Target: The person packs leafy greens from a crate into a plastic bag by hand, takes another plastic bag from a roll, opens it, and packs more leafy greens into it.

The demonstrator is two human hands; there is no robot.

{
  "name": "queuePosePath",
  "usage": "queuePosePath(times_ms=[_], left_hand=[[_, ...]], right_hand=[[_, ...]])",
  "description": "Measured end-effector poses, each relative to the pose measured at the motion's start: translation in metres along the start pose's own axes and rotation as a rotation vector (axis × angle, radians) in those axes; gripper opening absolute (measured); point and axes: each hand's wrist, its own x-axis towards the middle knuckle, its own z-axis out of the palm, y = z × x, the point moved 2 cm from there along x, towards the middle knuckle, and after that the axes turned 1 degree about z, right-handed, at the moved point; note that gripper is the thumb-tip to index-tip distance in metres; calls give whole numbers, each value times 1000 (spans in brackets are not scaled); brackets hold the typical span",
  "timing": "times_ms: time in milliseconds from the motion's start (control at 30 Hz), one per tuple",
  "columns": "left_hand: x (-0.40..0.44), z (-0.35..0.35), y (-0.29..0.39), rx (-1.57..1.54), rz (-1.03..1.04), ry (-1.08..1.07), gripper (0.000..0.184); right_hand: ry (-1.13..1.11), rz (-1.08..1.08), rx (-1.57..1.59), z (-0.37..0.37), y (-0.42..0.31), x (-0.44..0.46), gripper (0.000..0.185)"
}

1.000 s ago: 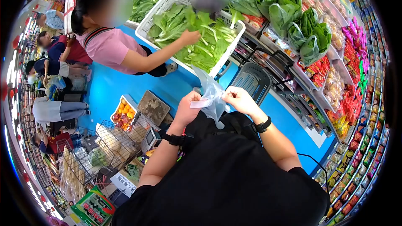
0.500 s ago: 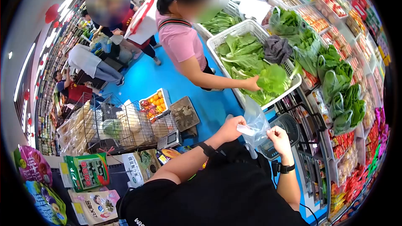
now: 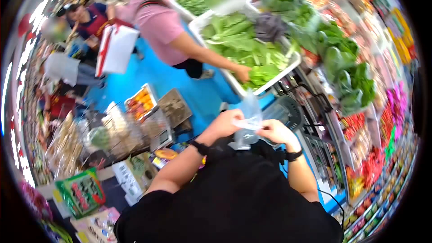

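Observation:
A clear plastic bag (image 3: 250,111) hangs in front of my chest, its upper part standing up between my hands. My left hand (image 3: 226,124) pinches its left side, with a white strip by the fingers. At its right side my right hand (image 3: 278,132) has thumb and fingers pinched together on the plastic. Contents, if any, cannot be made out through the blur. Just beyond my right hand is a grey-green plastic shopping basket (image 3: 294,112), partly hidden by the bag and hand.
A person in a pink shirt (image 3: 155,22) reaches into a white crate (image 3: 294,62) of leafy greens (image 3: 234,33). Bagged greens (image 3: 355,85) line the right shelf. Left stand a box of oranges (image 3: 145,101), a scale (image 3: 161,140) and snack packets (image 3: 81,192). Someone carries a white box (image 3: 118,49).
My view has swung, shifting the surroundings left and up. My hands have drawn closer together on the bag. The person's hand has lowered a leaf onto the greens.

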Motion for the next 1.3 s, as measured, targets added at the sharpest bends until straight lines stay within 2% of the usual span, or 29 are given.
queuePosePath(times_ms=[33,67,133,267,433,600,767,833,867,933,967,1300], left_hand=[[-3,-1,-2,-54,29,5,19],[-4,-1,-1,-62,53,21,20],[-6,-1,2,-79,-58,-26,22],[-8,-2,7,-66,-109,-42,19],[-6,-2,2,-37,-36,-52,18],[-7,-1,-11,68,68,-24,28],[-11,-13,-1,67,-8,-23,29],[-12,-17,-1,30,-46,10,29],[-12,-19,0,30,-45,15,29],[-12,-23,1,14,-91,18,29],[-14,-22,1,9,-89,21,29],[-19,-23,-8,8,-104,64,31]], right_hand=[[-1,-78,0,2,11,5,25],[0,-56,-12,0,5,2,24],[-35,10,37,-3,0,-1,23],[-26,-5,61,0,1,-2,24],[-34,-26,2,3,10,1,23],[-66,-13,-9,4,11,6,23],[57,13,4,3,22,12,13],[253,-34,171,-2,34,18,13],[307,-4,188,-9,41,22,8],[492,-220,83,-16,24,24,7],[483,-164,128,-19,18,24,7],[416,-178,172,-12,9,40,12]])
